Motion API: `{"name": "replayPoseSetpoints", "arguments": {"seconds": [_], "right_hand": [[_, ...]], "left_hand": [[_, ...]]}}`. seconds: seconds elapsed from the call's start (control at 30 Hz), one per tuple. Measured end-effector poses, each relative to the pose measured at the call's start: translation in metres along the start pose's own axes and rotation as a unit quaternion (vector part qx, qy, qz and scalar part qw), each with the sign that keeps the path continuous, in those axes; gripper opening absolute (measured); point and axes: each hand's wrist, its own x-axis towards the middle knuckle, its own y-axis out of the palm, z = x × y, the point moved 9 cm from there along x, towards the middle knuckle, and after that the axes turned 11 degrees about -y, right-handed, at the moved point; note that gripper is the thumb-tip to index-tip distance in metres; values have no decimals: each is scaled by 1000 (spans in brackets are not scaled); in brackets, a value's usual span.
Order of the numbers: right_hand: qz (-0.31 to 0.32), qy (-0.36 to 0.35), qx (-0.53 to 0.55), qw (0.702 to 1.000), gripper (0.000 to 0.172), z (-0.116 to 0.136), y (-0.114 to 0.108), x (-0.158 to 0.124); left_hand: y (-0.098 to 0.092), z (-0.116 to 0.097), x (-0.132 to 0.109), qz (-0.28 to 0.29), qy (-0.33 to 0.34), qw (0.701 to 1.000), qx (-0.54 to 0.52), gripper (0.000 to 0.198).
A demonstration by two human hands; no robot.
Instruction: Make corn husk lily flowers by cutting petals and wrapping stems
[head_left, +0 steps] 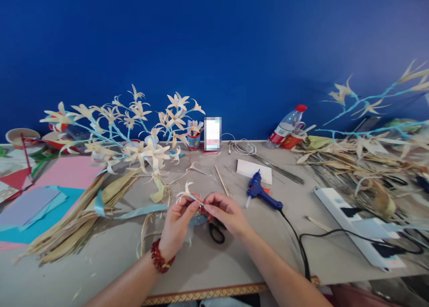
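Note:
Between my two hands is a small cream flower (186, 191) on a thin blue-wrapped stem. My left hand (179, 215), with a red beaded bracelet at the wrist, pinches the stem just below the petals. Fingers closed, my right hand (226, 212) grips the stem's lower end. Black-handled scissors (217, 233) lie on the table under my right hand, their blades mostly hidden. A light blue ribbon (142, 212) runs across the table to the left hand's side. Behind the hands, a wooden stick (221, 180) and several thin wires lie on the table.
A blue glue gun (259, 191) rests by a white box (268, 172), its cord crossing to a power strip (355, 226). Finished flower branches (124, 132) spread at the left above dried husks (80, 222) and coloured paper (70, 170). A bottle (286, 126) leans at the back; a phone (212, 135) stands centrally.

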Motion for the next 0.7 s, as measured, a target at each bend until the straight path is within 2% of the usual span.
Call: {"name": "replayPoseSetpoints", "arguments": {"seconds": [0.2,0.3,0.37,0.43,0.57,0.63,0.7], "right_hand": [[-1,-99,-127,987,22,14,-3,-2],[4,-107,-164,981,24,17,-4,-1],[-14,-101,-179,979,25,20,-10,0],[-59,-114,-210,969,23,30,-25,0],[-170,-184,-271,929,17,70,-69,-14],[-221,-218,-303,901,18,90,-96,-30],[-258,-209,-371,867,21,100,-125,-47]], "left_hand": [[3,7,1,10,-45,997,-63,13],[1,6,1,-1,-44,996,-77,15],[-1,7,2,-9,-46,996,-79,16],[-2,7,2,-14,-43,996,-81,15],[-2,6,3,-3,-36,994,-99,14],[-2,8,3,0,-44,994,-105,14],[-3,10,3,-2,-52,993,-107,14]]}}
